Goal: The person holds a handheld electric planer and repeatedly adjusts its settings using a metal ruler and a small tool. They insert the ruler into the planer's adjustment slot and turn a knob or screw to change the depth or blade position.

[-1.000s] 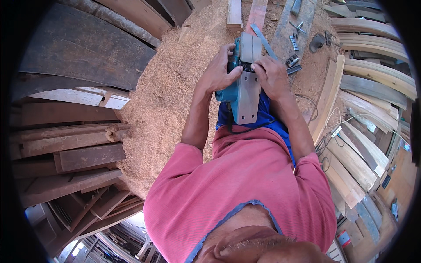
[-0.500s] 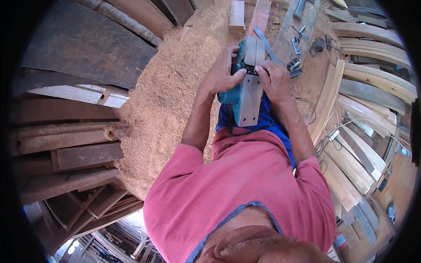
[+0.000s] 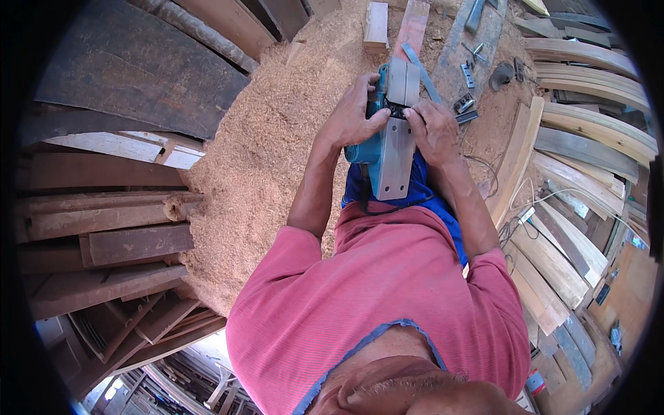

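I hold a teal electric planer (image 3: 387, 142) upside down in front of my waist, its flat grey metal sole facing up at me. My left hand (image 3: 353, 117) grips the teal body on the left side. My right hand (image 3: 432, 128) rests on the right side, with its fingertips at the cutter slot in the middle of the sole. A black cord hangs from the planer's near end. My pink shirt and blue shorts fill the lower middle of the view.
A big heap of sawdust (image 3: 277, 138) covers the floor to the left. Dark planks (image 3: 104, 228) are stacked at left, pale curved boards (image 3: 574, 207) at right. Small metal parts (image 3: 465, 104), a wood block (image 3: 377, 24) and a reddish board (image 3: 415, 24) lie ahead.
The planer and both hands stay in place; my right fingers have shifted slightly at the slot in the sole.
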The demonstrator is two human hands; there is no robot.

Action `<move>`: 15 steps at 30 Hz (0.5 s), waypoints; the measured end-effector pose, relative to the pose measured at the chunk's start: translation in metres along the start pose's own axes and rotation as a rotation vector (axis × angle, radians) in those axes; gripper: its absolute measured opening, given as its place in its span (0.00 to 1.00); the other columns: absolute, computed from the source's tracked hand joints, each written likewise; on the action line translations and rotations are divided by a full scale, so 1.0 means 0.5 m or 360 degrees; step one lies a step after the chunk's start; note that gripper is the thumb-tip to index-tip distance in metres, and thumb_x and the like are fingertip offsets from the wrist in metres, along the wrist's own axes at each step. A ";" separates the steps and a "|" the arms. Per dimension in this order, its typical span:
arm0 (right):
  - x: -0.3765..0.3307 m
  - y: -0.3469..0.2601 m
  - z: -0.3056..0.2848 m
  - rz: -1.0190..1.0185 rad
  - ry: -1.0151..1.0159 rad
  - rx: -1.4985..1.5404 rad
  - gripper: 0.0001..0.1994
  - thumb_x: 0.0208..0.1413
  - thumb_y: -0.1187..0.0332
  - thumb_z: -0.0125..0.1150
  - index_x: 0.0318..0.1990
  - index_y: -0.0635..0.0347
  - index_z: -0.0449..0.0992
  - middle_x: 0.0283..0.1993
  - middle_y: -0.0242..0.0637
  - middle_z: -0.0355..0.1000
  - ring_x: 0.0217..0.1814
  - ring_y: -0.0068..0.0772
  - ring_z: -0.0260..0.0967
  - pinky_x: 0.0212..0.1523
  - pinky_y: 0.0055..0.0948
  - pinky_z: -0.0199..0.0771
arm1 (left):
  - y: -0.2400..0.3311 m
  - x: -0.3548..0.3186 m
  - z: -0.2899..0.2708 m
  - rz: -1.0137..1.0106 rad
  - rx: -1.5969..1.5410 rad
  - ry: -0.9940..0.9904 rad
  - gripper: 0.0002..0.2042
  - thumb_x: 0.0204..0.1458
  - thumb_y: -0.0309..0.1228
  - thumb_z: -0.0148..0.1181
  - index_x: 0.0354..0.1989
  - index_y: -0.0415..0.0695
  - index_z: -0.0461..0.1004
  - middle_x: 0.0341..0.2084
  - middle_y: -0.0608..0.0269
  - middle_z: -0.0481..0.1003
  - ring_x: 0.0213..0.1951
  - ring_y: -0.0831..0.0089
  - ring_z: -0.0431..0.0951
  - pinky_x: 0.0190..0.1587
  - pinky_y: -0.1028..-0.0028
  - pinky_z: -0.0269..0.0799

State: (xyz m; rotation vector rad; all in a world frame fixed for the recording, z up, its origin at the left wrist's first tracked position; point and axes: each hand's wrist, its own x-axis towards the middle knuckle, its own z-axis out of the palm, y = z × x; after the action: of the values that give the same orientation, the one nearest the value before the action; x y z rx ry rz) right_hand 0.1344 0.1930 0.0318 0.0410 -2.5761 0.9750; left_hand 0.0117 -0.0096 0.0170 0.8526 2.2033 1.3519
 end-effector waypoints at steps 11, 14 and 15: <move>-0.006 0.005 0.011 -0.0035 0.0087 0.0095 0.06 0.68 0.70 0.67 0.46 0.63 0.80 0.42 0.49 0.79 0.43 0.58 0.79 0.47 0.50 0.78 | 0.001 -0.002 0.000 0.0011 0.0020 0.0007 0.42 0.55 0.38 0.70 0.75 0.32 0.58 0.63 0.28 0.73 0.67 0.39 0.76 0.71 0.52 0.72; 0.002 0.011 0.014 -0.0136 0.0087 0.0089 0.07 0.67 0.70 0.68 0.47 0.63 0.81 0.42 0.49 0.79 0.44 0.58 0.79 0.47 0.49 0.78 | 0.002 -0.002 0.000 0.0020 0.0010 -0.0005 0.40 0.60 0.35 0.69 0.78 0.38 0.58 0.64 0.29 0.72 0.66 0.45 0.77 0.69 0.53 0.73; 0.005 0.013 0.014 -0.0091 0.0062 0.0044 0.07 0.67 0.70 0.68 0.47 0.63 0.81 0.41 0.49 0.79 0.44 0.57 0.79 0.47 0.49 0.78 | 0.002 -0.001 0.000 0.0021 0.0010 -0.0008 0.40 0.60 0.35 0.69 0.78 0.38 0.58 0.64 0.29 0.72 0.66 0.45 0.77 0.69 0.53 0.73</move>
State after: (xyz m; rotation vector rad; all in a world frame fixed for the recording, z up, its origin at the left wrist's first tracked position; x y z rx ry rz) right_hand 0.1287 0.1939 0.0239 0.1017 -2.5122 0.9808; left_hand 0.0123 -0.0093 0.0180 0.8735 2.2030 1.3478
